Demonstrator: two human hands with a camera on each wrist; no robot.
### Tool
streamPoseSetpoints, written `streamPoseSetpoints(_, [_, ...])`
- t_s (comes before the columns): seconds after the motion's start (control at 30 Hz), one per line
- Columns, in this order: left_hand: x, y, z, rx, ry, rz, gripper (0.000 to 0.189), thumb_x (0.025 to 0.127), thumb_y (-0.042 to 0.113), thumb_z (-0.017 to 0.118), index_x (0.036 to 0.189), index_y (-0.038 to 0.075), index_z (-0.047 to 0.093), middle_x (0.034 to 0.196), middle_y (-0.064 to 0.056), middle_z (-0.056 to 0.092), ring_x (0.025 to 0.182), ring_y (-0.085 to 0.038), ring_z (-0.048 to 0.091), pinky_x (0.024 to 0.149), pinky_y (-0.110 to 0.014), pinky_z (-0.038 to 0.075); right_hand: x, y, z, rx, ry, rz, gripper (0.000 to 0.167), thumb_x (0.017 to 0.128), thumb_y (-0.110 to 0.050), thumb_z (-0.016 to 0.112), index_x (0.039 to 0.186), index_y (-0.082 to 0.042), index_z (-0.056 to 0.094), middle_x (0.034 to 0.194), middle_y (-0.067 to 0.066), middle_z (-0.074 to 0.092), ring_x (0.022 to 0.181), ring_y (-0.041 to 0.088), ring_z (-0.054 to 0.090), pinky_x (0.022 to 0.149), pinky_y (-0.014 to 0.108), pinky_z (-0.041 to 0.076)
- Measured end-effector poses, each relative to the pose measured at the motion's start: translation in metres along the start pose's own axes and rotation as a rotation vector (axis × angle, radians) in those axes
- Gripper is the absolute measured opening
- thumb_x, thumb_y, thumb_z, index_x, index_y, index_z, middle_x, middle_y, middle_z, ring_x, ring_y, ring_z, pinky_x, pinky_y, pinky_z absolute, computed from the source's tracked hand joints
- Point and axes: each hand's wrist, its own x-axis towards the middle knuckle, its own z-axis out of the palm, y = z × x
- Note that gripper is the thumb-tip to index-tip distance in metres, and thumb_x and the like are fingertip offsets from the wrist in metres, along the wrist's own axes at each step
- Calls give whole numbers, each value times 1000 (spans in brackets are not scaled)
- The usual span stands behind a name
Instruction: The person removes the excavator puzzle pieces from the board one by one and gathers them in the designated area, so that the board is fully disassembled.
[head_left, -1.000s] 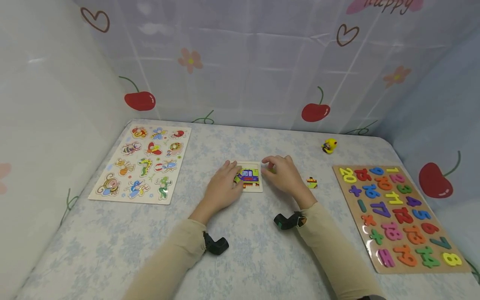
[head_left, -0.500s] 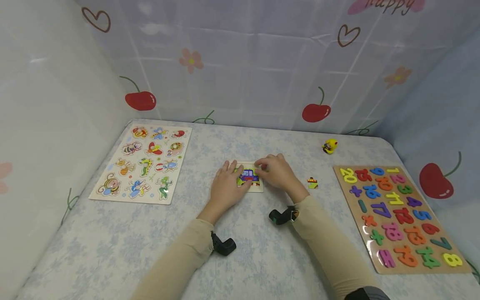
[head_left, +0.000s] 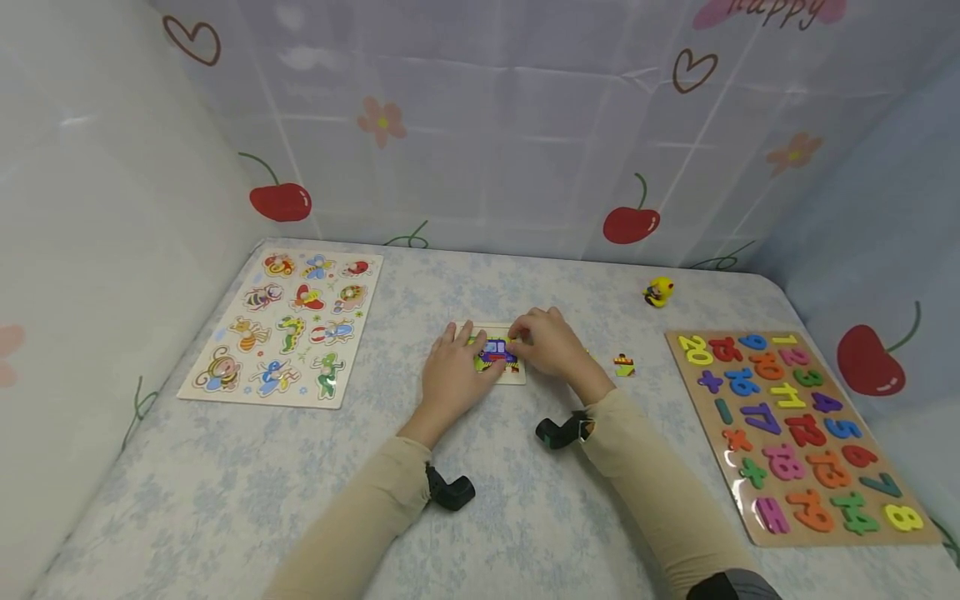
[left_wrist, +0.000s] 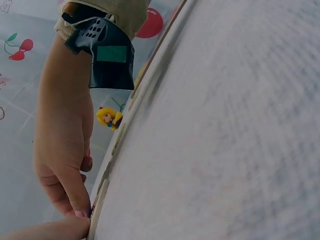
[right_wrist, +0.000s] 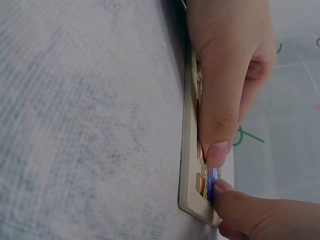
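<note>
A small wooden jigsaw board [head_left: 512, 378] with a colourful vehicle picture [head_left: 495, 353] lies mid-table. My left hand [head_left: 453, 377] rests across its left part, fingers straight, the thumb reaching onto the picture's lower part. At the board's upper right, my right hand [head_left: 549, 343] has curled fingers and seems to pinch a jigsaw piece against the picture; the fingers hide most of that piece. In the right wrist view, my right thumb [right_wrist: 222, 192] touches the blue part of the picture, close to the left thumb [right_wrist: 218, 152].
Another jigsaw piece [head_left: 624, 365] lies right of the right wrist, with a yellow bit [head_left: 590, 353] beside the wrist. A number board [head_left: 738, 475] stands at the right, an insect board [head_left: 258, 398] at the left. A yellow toy figure [head_left: 658, 292] sits at the back right.
My right hand has come left from beside the board onto its upper right part, fingers now at the picture. The left hand has shifted slightly right, its thumb further over the picture.
</note>
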Motion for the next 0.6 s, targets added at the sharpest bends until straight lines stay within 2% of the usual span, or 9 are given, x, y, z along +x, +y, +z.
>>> streamPoseSetpoints(0.23, [0, -1, 1, -31, 11, -6, 66, 92, 58, 59, 143, 16, 56, 156, -9, 43, 149, -34, 31, 121, -50, 30, 1, -3, -4, 45, -25, 21, 20, 93, -27, 71, 103, -10, 69, 105, 6, 64, 98, 23, 47, 84, 38, 44])
streamPoseSetpoints(0.43, [0, -1, 3, -51, 10, -11, 66, 92, 57, 60, 143, 16, 56, 156, -9, 43, 150, -35, 29, 122, -50, 29, 2, -1, -5, 151, -45, 13, 14, 93, -21, 71, 100, -11, 65, 100, 6, 68, 99, 23, 51, 87, 40, 45])
streamPoseSetpoints(0.6, [-1, -1, 3, -63, 20, -15, 66, 91, 58, 60, 143, 17, 56, 157, -9, 42, 150, -35, 29, 122, -54, 26, 3, 3, -5, 235, -55, 9, 13, 94, -18, 68, 103, -12, 61, 102, 7, 66, 97, 23, 58, 86, 39, 48])
